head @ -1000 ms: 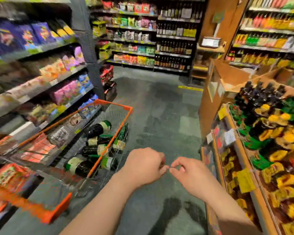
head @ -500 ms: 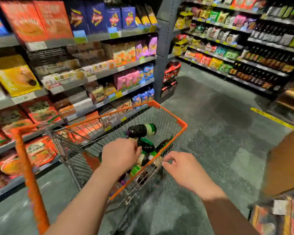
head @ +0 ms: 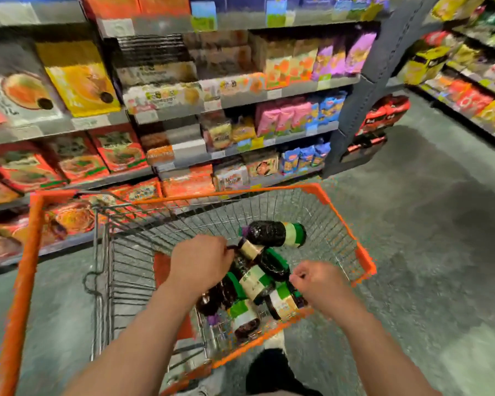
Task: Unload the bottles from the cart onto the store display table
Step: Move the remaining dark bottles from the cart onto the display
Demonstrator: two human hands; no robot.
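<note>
Several dark bottles with green and cream labels lie piled in the wire shopping cart (head: 365, 257), which has an orange rim. One bottle (head: 272, 233) lies apart at the far side of the pile. My left hand (head: 199, 262) reaches into the cart, and its fingers curl round the neck of a cream-labelled bottle (head: 250, 250). My right hand (head: 319, 282) is over the near right side of the pile, with its fingers curled at the top of another bottle (head: 282, 304). The display table is out of view.
Store shelves (head: 235, 101) full of snack packs run along the left, just behind the cart. The cart's orange handle (head: 20, 281) stands at the left. Grey floor (head: 426, 252) lies to the right. A dark shoe (head: 269, 370) shows below the cart.
The view has swung left from the display table to the cart. Both hands have gone from the air in front of me down into the cart and closed on bottles.
</note>
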